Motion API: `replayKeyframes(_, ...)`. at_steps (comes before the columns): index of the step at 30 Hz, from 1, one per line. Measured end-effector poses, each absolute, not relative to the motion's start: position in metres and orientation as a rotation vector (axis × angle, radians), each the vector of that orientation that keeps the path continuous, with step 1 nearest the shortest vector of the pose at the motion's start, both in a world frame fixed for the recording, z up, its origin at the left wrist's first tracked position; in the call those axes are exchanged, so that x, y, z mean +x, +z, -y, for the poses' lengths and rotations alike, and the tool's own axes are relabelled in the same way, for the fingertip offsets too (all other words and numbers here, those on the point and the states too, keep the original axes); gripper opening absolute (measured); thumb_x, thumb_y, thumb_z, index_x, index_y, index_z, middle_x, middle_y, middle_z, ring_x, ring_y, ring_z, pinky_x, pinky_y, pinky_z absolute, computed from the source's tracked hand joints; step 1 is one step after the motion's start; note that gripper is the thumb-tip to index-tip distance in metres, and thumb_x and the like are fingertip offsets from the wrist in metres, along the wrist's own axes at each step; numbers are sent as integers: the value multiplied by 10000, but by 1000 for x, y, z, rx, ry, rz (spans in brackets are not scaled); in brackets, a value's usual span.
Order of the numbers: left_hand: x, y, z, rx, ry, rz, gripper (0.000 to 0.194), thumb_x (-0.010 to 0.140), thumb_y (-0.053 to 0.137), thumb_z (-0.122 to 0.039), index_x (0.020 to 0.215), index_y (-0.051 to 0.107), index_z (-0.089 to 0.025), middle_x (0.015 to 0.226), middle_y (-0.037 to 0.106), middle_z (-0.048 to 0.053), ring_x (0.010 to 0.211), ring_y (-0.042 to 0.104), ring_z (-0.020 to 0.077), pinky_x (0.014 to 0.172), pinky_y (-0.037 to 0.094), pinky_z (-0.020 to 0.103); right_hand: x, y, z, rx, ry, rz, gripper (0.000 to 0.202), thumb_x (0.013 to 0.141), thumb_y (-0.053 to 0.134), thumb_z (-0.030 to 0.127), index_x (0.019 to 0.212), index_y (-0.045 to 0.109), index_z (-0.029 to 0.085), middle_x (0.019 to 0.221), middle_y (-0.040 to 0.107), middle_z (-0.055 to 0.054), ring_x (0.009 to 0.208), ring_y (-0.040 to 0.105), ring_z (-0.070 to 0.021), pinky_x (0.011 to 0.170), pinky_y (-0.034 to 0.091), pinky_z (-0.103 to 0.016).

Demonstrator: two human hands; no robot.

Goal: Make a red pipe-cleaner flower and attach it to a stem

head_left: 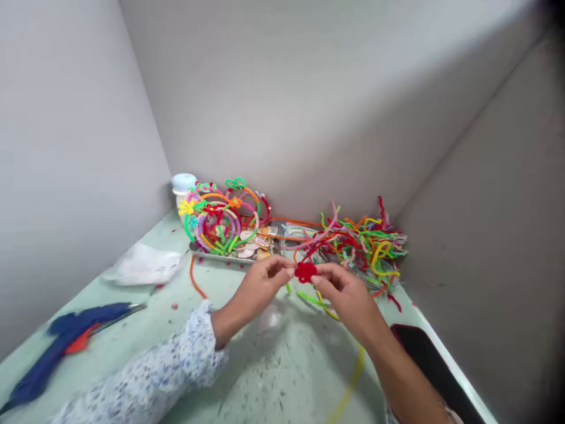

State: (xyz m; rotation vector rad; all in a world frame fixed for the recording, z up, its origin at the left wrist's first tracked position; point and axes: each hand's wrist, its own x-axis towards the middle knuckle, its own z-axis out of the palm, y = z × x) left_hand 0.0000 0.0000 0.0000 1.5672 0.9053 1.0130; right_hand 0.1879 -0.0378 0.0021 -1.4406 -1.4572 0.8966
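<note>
Between my two hands, above the table, is a small red pipe-cleaner flower [305, 272] with rounded petals. My left hand [267, 280] pinches its left edge between thumb and fingertips. On the other side, my right hand [339, 288] grips the flower's right edge the same way. Below and behind the hands lie green pipe cleaners [311, 298] and a yellow one [353, 383] that runs toward the front. Colourful pipe-cleaner headbands [220, 218], some with flowers, rest in a heap over a metal tray [216, 256] beyond my left hand.
A blue glue gun [75, 330] with an orange trigger lies at left, near a crumpled white plastic bag [143, 265]. A lidded container [183, 185] stands in the back corner. Loose pipe cleaners [366, 241] pile up at back right. A dark phone [428, 359] lies by the right edge.
</note>
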Motion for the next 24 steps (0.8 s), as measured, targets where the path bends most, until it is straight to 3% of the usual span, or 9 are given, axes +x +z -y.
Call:
replayKeyframes(11, 9, 1, 6, 1432, 1054, -967, 96, 737, 656, -222, 705, 599, -151, 610, 538, -41, 567, 460, 93, 551, 348, 219, 173, -1, 43, -1432, 891, 1511, 248, 803, 591, 393, 933, 653, 192, 766, 624, -6, 692, 526, -148, 643, 406, -272)
replayKeyframes(15, 11, -2, 8, 1286, 1063, -1006, 47, 729, 639, -192, 745, 613, -156, 609, 565, -43, 553, 470, 88, 547, 350, 214, 171, -3, 44, -1442, 882, 1505, 233, 795, 599, 385, 911, 652, 190, 777, 637, -12, 706, 541, -154, 658, 415, -279)
replayKeyframes(24, 13, -2, 16, 1278, 1036, -961, 102, 731, 675, -228, 789, 699, -148, 747, 684, 25, 707, 598, 146, 683, 450, 259, 168, 3, 45, -1397, 859, 1553, 253, 837, 572, 428, 937, 633, 204, 868, 674, -21, 783, 598, -166, 722, 448, -288)
